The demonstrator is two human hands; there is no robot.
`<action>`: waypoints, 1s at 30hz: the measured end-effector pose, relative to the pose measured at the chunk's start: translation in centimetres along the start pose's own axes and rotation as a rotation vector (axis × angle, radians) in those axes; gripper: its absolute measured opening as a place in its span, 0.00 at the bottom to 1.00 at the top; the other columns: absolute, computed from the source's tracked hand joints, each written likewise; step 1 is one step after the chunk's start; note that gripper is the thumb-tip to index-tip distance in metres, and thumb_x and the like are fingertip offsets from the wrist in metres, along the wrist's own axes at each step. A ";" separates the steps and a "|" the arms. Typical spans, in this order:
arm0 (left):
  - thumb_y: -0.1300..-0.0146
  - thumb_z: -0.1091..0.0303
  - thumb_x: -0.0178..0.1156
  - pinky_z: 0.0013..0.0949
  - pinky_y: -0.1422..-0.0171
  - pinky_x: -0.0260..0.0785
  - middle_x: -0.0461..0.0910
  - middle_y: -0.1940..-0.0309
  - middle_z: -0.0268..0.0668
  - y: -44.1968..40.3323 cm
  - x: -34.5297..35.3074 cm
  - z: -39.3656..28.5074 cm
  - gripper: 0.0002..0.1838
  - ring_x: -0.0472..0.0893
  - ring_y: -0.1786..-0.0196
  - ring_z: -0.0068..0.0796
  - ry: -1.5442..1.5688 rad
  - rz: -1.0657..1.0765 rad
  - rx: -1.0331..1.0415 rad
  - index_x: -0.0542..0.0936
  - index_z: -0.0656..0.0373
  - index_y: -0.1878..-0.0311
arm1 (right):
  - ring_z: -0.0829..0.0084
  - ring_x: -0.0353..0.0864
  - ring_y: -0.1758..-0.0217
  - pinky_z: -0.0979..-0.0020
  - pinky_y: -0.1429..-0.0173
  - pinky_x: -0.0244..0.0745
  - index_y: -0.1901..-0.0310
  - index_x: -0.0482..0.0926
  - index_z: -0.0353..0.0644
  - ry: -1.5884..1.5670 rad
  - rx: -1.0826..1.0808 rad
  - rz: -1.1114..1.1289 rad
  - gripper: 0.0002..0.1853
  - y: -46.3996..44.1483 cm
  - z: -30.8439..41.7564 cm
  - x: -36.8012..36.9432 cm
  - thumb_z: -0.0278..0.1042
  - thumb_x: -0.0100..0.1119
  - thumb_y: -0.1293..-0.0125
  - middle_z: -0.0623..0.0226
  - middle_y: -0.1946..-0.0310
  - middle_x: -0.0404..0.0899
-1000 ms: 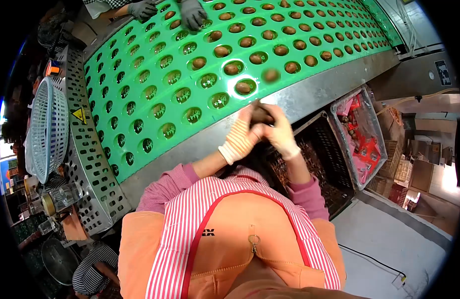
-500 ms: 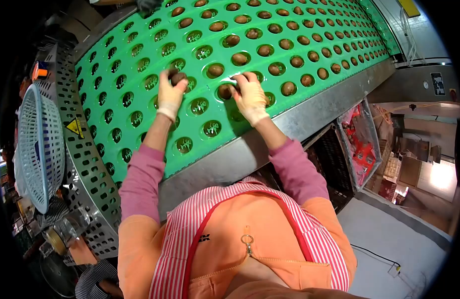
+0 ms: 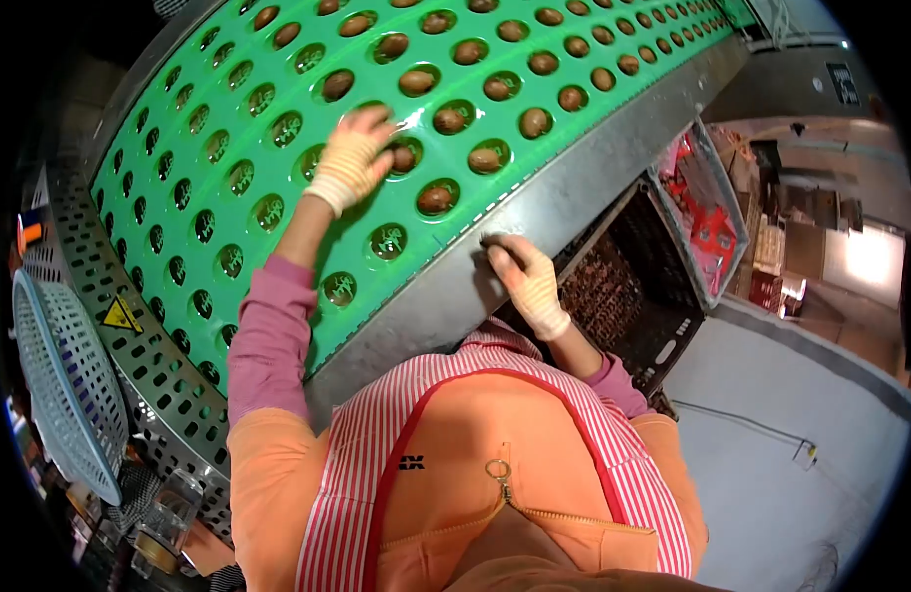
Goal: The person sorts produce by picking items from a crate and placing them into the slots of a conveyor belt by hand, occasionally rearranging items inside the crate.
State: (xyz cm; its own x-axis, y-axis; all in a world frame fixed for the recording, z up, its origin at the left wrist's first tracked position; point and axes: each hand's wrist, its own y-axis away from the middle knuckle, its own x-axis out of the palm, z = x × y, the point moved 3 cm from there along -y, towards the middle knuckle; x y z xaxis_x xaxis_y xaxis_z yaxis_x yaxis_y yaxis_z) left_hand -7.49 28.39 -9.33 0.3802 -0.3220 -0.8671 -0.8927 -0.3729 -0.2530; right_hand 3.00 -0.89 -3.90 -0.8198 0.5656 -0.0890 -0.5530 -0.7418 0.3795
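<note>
A green sheet [image 3: 376, 286] has rows of oval pockets, many holding brown egg-shaped things [image 3: 437, 200]. Over it, my left hand [image 3: 352, 163] has bent fingers and thumb apart, with nothing visible between them. Its fingers are blurred above one pocket, and its thumb is close beside a brown egg-shaped thing [image 3: 403, 157]. At the metal edge [image 3: 426, 286], my right hand [image 3: 529, 286] pinches a small dark piece [image 3: 496, 240] whose kind I cannot make out. Both hands wear pale, ribbed coverings that leave the fingertips bare.
Below the metal edge, on the right, a black crate [image 3: 662, 296] holds many small brown bits. Beside it stands a bin with red packets [image 3: 707, 237]. A pale blue basket [image 3: 71, 385] leans at the left, near a perforated metal panel [image 3: 169, 395].
My right hand has left the pockets and moved down to the metal edge. My left hand has moved up slightly and no longer shows the brown thing it held. The filled pockets have shifted leftward in view.
</note>
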 end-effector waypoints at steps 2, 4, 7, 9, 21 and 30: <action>0.47 0.68 0.67 0.49 0.33 0.66 0.72 0.39 0.36 0.5 -0.5 -3.5 0.29 0.69 0.37 0.48 -0.142 0.238 0.029 0.76 0.43 0.39 | 0.76 0.80 0.55 0.74 0.48 0.76 0.46 0.79 0.32 0.039 0.017 0.003 0.18 2.6 -1.9 -2.6 0.37 0.59 0.29 0.61 0.57 0.84; 0.45 0.66 0.67 0.46 0.40 0.70 0.78 0.53 0.38 0.1 0.4 -3.8 0.20 0.74 0.46 0.46 -0.178 0.070 -0.046 0.80 0.48 0.47 | 0.76 0.80 0.55 0.74 0.48 0.75 0.47 0.79 0.31 0.037 0.107 -0.045 0.18 5.6 -3.3 -5.3 0.38 0.59 0.29 0.62 0.58 0.83; 0.42 0.57 0.65 0.47 0.45 0.71 0.80 0.57 0.44 -1.9 0.3 -5.0 0.18 0.77 0.50 0.49 -0.327 0.229 -0.305 0.81 0.54 0.51 | 0.78 0.79 0.60 0.74 0.54 0.74 0.53 0.82 0.32 -0.107 0.203 -0.123 0.21 9.6 -8.3 -10.1 0.46 0.61 0.31 0.66 0.64 0.82; 0.43 0.54 0.65 0.52 0.49 0.71 0.80 0.58 0.51 -3.8 0.1 -6.8 0.21 0.78 0.54 0.56 -0.202 -0.048 -0.264 0.80 0.61 0.54 | 0.80 0.76 0.67 0.75 0.61 0.72 0.56 0.84 0.36 -0.357 0.524 -0.246 0.26 13.0 -10.9 -14.4 0.57 0.65 0.35 0.69 0.73 0.78; 0.30 0.60 0.60 0.39 0.33 0.65 0.74 0.40 0.51 -13.0 11.1 -21.5 0.28 0.74 0.38 0.45 -0.014 0.086 0.188 0.69 0.68 0.34 | 0.52 0.60 0.26 0.40 0.33 0.68 0.31 0.67 0.40 -1.494 0.450 -0.969 0.32 10.2 -20.7 -25.7 0.33 0.65 0.37 0.55 0.26 0.59; 0.33 0.65 0.62 0.42 0.28 0.63 0.64 0.30 0.46 -11.8 15.4 -44.7 0.39 0.69 0.33 0.40 0.776 0.799 0.047 0.54 0.61 0.24 | 0.51 0.81 0.48 0.57 0.45 0.76 0.48 0.81 0.48 0.220 0.107 -0.992 0.32 23.7 -17.5 -28.0 0.31 0.81 0.60 0.58 0.50 0.81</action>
State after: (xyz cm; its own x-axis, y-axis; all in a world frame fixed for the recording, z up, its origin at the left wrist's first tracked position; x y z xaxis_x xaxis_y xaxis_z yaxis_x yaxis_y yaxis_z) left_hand 19.74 -11.05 -0.55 -0.2742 -0.9173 -0.2886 -0.9502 0.2123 0.2281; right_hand 10.23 -40.65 -8.51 -0.0146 0.8211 -0.5706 -0.9902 0.0672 0.1221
